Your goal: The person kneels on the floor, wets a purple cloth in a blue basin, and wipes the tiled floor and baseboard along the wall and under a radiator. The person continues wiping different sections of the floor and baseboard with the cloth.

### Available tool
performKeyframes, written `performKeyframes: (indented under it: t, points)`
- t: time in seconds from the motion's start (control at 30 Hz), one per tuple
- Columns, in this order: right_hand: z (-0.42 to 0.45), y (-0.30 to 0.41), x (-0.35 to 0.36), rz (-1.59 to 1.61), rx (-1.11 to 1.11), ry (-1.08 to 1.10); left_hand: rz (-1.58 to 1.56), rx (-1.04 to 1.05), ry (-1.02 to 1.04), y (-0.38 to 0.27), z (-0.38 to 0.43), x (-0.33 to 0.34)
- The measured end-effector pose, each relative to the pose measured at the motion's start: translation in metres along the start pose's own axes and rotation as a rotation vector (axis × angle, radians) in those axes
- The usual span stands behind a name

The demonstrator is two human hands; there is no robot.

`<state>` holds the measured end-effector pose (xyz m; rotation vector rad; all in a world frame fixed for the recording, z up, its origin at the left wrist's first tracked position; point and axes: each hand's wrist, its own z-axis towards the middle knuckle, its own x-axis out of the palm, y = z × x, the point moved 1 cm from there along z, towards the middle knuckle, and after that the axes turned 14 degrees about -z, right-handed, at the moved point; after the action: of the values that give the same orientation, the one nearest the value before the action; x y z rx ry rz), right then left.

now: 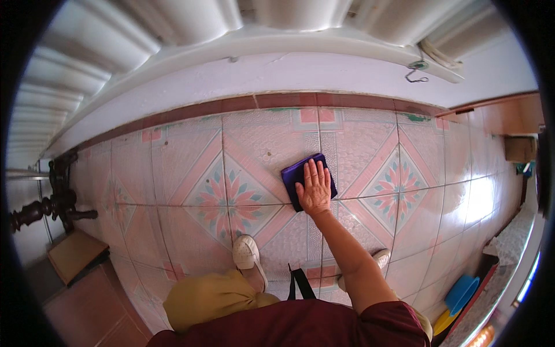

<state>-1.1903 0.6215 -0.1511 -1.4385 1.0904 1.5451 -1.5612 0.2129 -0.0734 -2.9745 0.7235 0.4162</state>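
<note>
My right hand (315, 191) lies flat on a folded dark purple cloth (295, 177), palm down with the fingers extended. Beneath the cloth is a tiled wall (269, 186) or floor surface patterned with pink and grey-blue flowers; from the shoes standing on it, it is the floor. Small dark specks (269, 154) show on the tiles just left of the cloth. My left hand is out of view.
White balusters (299, 17) rise from a ledge ahead. Dark turned-wood furniture (56, 204) and a cardboard piece (77, 256) are at left. Blue (462, 295) and yellow basins (445, 322) sit at lower right. A black strap (303, 284) hangs before me.
</note>
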Motion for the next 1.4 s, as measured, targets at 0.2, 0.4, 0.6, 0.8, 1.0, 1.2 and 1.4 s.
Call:
performKeyframes:
  t: [0.2, 0.4, 0.6, 0.8, 1.0, 1.2, 1.4]
  points:
    - [-0.001, -0.002, 0.000, -0.025, -0.010, 0.031, -0.119, 0.004, -0.078, 0.012, -0.015, 0.030]
    - [-0.002, -0.002, 0.007, -0.063, -0.026, 0.037, -0.200, -0.032, -0.127, 0.034, -0.031, 0.055]
    - [-0.001, -0.005, 0.011, -0.069, -0.057, -0.010, -0.256, -0.097, -0.159, 0.068, -0.051, 0.081]
    - [0.014, -0.019, 0.011, -0.083, -0.049, -0.037, -0.269, -0.168, -0.175, 0.106, -0.073, 0.097]
    - [0.069, -0.069, 0.028, -0.170, 0.281, -0.135, -0.226, -0.094, -0.241, 0.093, -0.052, 0.074]
    - [0.095, -0.032, 0.039, -0.262, 0.504, -0.187, -0.070, 0.276, -0.387, -0.020, 0.015, -0.007]
    - [0.097, 0.111, 0.016, 0.170, 0.063, -0.054, 0.067, 0.712, -0.466, -0.167, 0.066, -0.071]
